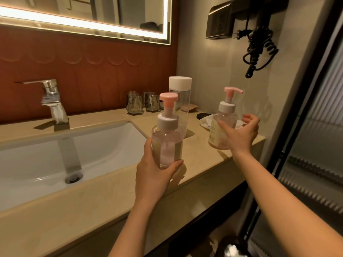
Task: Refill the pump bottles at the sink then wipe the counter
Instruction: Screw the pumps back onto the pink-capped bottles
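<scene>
At the centre of the frame, just right of the white sink (55,154), the left hand (156,171) grasps a clear pump bottle (167,138) around its lower body, thumb across the front, over the beige counter (200,160). It seems well filled with pale liquid, so probably weighty, and its smooth plastic is likely slippery. The wide body, not the pink pump, looks the safest hold. Further right, a second pump bottle (217,132) stands on the counter. The right hand (241,132) is spread loosely beside it, grasping nothing.
</scene>
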The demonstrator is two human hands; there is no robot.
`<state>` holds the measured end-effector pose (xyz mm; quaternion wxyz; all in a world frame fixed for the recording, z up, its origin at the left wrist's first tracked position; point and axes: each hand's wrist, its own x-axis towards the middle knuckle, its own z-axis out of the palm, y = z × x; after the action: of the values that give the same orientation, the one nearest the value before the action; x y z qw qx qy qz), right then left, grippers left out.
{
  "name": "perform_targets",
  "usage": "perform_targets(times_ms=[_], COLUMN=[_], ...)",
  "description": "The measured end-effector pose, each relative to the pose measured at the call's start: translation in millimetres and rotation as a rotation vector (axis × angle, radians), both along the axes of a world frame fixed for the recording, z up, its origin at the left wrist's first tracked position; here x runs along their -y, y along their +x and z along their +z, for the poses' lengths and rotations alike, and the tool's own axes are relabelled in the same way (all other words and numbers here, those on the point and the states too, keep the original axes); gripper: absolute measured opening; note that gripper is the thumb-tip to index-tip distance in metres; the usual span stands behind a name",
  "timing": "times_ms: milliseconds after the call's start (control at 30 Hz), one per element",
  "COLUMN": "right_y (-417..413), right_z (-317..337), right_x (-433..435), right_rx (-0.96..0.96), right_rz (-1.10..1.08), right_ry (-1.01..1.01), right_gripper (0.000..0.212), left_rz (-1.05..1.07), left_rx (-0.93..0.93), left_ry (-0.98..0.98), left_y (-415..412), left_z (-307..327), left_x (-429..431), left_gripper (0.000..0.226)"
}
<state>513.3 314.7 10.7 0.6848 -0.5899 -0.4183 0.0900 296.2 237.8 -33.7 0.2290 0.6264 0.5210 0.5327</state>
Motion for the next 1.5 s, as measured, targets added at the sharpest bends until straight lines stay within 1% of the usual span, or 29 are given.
perform_targets(times_ms=[67,133,167,267,333,500,600,700,767,867,933,1033,1167,1267,1400,1500], right_y=[2,1,0,-1,-2,-12,-26,-40,-49,-59,-62,-62,-58,-51,-42,-41], right_z=[0,-1,-2,-5,-7,-10,-12,-15,-17,-17,-17,-18,-22,-28,-37,-43], right_x=[-10,-19,-23,-27,-26,-13,-3,6,11,16,19,25,36,45,56,63], right_rx=[0.056,0.119,0.136,0.141,0.158,0.266,0.303,0.316,0.326,0.373,0.391,0.362,0.283,0.263,0.246,0.223], right_rz=[0.068,0.125,0.142,0.133,0.142,0.254,0.314,0.345,0.363,0.362,0.370,0.432,0.568,0.618,0.650,0.658], right_ry=[-0.055,-0.108,-0.135,-0.160,-0.169,-0.207,-0.184,-0.173,-0.177,-0.203,-0.216,-0.189,-0.169,-0.175,-0.206,-0.222], right_gripper=[0.091,0.102,0.102,0.085,0.079,0.082,0.084,0.087,0.084,0.091,0.089,0.081,0.086,0.095,0.095,0.090], left_rz=[-0.001,-0.006,-0.006,-0.012,-0.020,-0.030,-0.022,-0.004,0.004,0.012,0.024,0.048,0.097,0.096,0.085,0.048], left_rx=[-0.002,0.004,0.008,0.016,0.020,0.017,0.018,0.009,0.003,-0.012,-0.030,-0.080,-0.125,-0.166,-0.309,-0.354], left_ry=[-0.001,0.000,-0.002,-0.012,-0.016,-0.027,-0.034,-0.021,-0.022,-0.023,-0.019,-0.036,-0.090,-0.120,-0.132,-0.158], left_y=[0,0,0,0,0,1,1,1,2,3,4,4,5,5,2,-4], left_z=[0,1,1,0,0,2,2,2,2,3,3,2,3,4,2,1], left_x=[0,0,-1,-2,-3,-6,-6,-6,-7,-6,-5,-7,-6,0,17,26], left_gripper=[0.094,0.094,0.094,0.093,0.092,0.092,0.090,0.087,0.087,0.087,0.089,0.093,0.105,0.116,0.112,0.109])
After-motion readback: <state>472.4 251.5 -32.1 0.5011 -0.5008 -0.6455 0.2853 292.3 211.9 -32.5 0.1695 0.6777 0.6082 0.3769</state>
